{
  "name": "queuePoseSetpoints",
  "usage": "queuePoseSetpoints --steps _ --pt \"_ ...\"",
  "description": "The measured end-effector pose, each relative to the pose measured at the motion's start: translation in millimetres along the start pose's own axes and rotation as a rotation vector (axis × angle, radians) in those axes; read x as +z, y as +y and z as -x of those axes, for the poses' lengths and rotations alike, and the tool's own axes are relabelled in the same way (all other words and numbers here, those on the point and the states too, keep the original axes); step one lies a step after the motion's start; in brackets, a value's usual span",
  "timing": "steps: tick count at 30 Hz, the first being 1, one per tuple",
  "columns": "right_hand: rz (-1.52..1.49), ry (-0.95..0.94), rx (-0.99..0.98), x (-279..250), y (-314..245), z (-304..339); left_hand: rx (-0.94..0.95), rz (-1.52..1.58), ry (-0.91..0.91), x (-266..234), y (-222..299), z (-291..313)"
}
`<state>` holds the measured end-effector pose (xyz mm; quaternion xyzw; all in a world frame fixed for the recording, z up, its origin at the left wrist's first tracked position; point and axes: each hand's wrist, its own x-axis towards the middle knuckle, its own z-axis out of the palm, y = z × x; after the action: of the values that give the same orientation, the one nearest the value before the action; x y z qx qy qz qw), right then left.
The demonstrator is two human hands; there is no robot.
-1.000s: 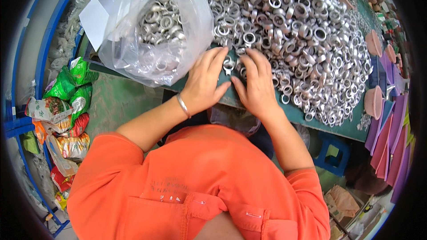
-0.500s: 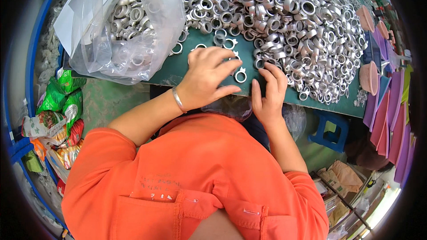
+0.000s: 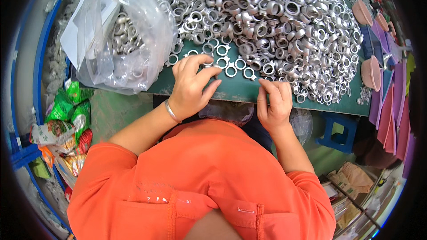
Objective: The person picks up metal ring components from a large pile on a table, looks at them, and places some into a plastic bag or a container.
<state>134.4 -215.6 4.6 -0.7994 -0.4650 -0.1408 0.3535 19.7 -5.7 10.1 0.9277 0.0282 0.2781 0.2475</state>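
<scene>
My left hand (image 3: 191,84) is over the green tabletop, its thumb and fingers apart. Its fingertips reach over a few loose metal rings with small lugs, partly hiding one. To the right of it, my right hand (image 3: 275,104) has its fingers curled in toward the thumb; whether anything small is between them is hidden. Just left of its fingertips lies a metal ring (image 3: 253,78). Between the hands, several similar rings (image 3: 227,74) lie flat. Behind them rises a large heap of silver metal rings (image 3: 284,31).
A clear plastic bag (image 3: 155,40) holding more rings stands on the left of the green table (image 3: 213,90). Pink cups (image 3: 370,74) and purple and pink bins (image 3: 388,115) line the right side. Below the table edge is a blue stool (image 3: 340,146); colourful packets (image 3: 66,115) are at left.
Loose rings now lie in a group between my hands. My left hand has shifted slightly left, and my right hand's fingers have curled in and drawn toward me. The view has shifted slightly.
</scene>
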Motion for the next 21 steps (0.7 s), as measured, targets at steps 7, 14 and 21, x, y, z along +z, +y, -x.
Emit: queuePoseSetpoints --steps 7,14,21 --pt "0.151 -0.142 0.254 4 -18 -10 0.154 0.052 -0.169 42 16 -36" --pt "-0.001 -0.117 0.171 8 4 -6 0.184 0.062 -0.171 59 4 -54" --pt "-0.145 0.013 -0.025 14 7 -2 0.017 -0.044 -0.086 26 -8 -39"
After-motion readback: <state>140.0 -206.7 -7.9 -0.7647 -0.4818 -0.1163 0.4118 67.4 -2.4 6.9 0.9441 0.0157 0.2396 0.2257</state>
